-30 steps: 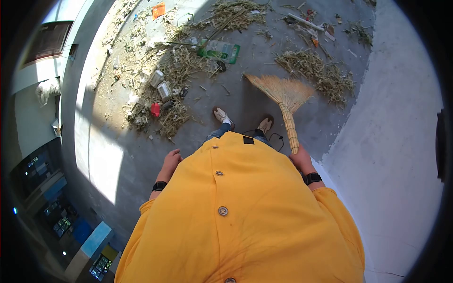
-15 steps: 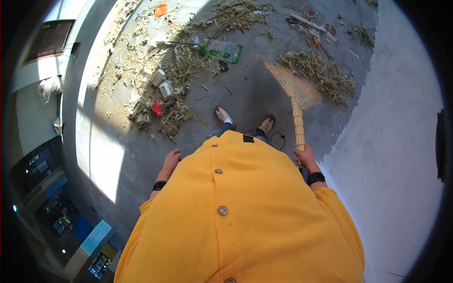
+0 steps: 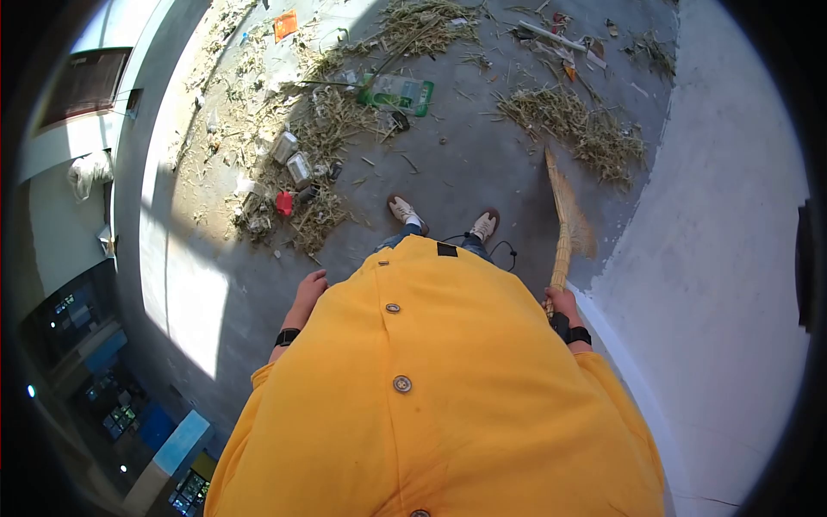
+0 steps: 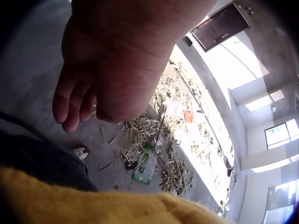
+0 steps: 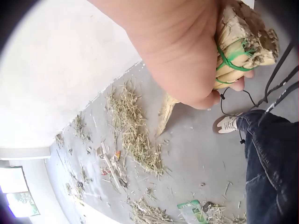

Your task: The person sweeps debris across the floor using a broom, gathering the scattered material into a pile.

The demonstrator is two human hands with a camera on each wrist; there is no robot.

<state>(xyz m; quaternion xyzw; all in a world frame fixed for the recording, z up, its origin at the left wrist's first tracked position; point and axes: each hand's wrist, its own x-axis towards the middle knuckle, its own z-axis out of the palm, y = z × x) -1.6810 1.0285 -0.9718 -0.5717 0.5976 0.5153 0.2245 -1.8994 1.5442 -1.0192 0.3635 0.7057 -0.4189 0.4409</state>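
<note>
1. We see messy straw (image 3: pixel 319 226) on the far left, with a red thing (image 3: pixel 284 202) in it.
2. Our left hand (image 3: pixel 308 295) hangs loose, fingers a little bent, with nothing in it.
3. We see two shoes (image 3: pixel 485 226) in the middle, on the grey floor (image 3: pixel 457 177).
4. Our broom (image 3: pixel 564 228) is right of the shoes, its tip near another straw heap (image 3: pixel 586 133).
5. Our right hand (image 3: pixel 563 303) is closed around the broom's handle, near the white wall (image 3: pixel 711 224).
</note>
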